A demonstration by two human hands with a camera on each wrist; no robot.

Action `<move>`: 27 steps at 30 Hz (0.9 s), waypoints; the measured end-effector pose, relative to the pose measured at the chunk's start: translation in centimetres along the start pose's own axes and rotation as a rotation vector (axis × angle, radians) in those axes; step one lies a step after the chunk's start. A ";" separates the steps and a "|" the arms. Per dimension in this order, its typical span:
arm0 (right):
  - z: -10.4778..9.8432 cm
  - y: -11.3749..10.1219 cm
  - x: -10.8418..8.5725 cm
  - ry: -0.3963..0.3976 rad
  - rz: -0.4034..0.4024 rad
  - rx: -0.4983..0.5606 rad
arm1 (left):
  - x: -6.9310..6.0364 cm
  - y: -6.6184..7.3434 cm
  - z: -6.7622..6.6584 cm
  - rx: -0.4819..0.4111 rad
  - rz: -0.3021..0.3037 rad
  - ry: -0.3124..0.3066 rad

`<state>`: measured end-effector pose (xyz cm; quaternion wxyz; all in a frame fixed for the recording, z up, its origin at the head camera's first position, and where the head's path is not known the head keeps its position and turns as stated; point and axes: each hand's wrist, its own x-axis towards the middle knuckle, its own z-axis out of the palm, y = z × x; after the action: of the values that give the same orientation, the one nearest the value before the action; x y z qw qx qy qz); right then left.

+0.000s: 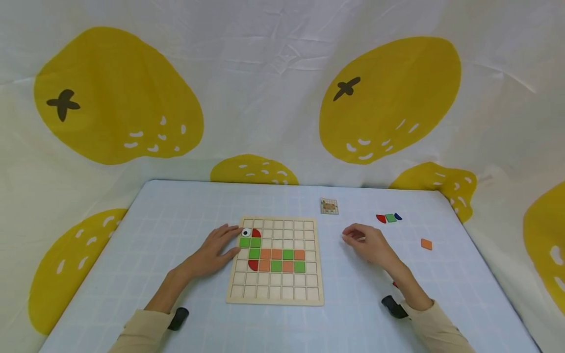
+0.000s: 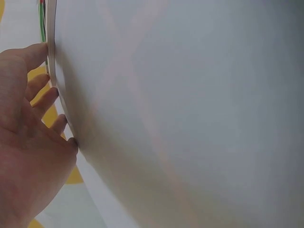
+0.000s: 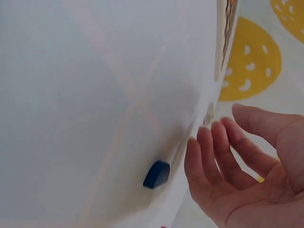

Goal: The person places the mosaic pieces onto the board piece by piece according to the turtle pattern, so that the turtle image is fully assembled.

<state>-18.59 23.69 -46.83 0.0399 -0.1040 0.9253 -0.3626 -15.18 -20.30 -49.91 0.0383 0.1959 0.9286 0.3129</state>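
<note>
A square wooden grid board (image 1: 273,297) lies mid-table with green, orange and red pieces set in a bent figure, a white eye piece (image 1: 245,232) at its top left. My left hand (image 1: 213,249) rests at the board's left edge, its thumb and fingertips touching the rim. To the right of the board, my right hand (image 1: 368,243) hovers over the table with fingers loosely bent and nothing in them. Below it, the right wrist view shows a dark blue piece (image 3: 156,174), which the hand hides from the head view.
A small picture card (image 1: 329,206) lies behind the board. At the back right sit a red piece (image 1: 381,218), a green square (image 1: 391,218) and a blue piece (image 1: 398,216). An orange piece (image 1: 426,244) lies further right. Another red piece (image 1: 395,284) is partly covered by my right forearm.
</note>
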 end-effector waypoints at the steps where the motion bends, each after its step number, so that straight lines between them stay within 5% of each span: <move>1: -0.3 0.3 0.1 0.001 0.003 -0.001 | 0.0 0.0 0.0 0.002 0.001 0.002; 27: -5.2 6.5 2.2 0.137 0.116 -0.074 | 0.1 -0.2 0.2 0.012 0.008 0.008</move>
<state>-22.57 31.35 -47.40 -0.0065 -0.0266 0.9431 -0.3315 -15.31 -20.34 -50.19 0.0321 0.1984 0.9299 0.3081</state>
